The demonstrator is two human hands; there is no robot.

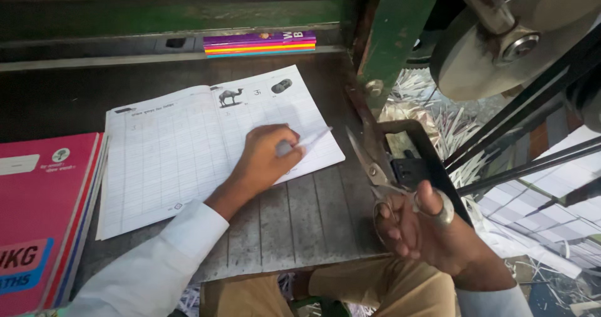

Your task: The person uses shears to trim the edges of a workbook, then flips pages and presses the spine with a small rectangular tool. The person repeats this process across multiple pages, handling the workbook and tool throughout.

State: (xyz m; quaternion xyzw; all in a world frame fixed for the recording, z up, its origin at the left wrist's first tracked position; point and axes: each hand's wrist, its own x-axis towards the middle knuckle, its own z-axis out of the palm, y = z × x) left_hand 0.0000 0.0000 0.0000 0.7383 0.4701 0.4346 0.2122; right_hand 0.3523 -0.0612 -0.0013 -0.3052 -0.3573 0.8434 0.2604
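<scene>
Left hand: the left hand (266,160) is laid on the right page of the open book (206,145), near its lower right corner. The fingers (285,146) are curled closed around a thin pale strip (313,138) that juts past the page edge. The page is judged to be pinned flat by the weight of the hand so the strip can be held taut.

Right hand: the right hand (419,232) is closed through the handles of the scissors (375,176), thumb in one ring, fingers in the other. The blades are seen shut or nearly shut, pointing up and away, apart from the book. The tool is judged to be held ready, clear of the paper.

Book: it lies open on the dark metal table (300,217), tilted, ruled pages upward, with small printed pictures along the top. It is judged to be placed within easy reach of both hands.

Stacks: a pile of red books (44,210) sits at the left, touching the open book's edge. A second bright stack (260,43) rests against the back ledge, well apart from the hands.

Machine: a green frame (394,35) and a grey wheel (488,47) stand to the right.

Waste: paper trimmings (432,116) are heaped beside the frame, evidently dropped off the table edge.

Ring: a ring (446,212) is worn on the right hand.
</scene>
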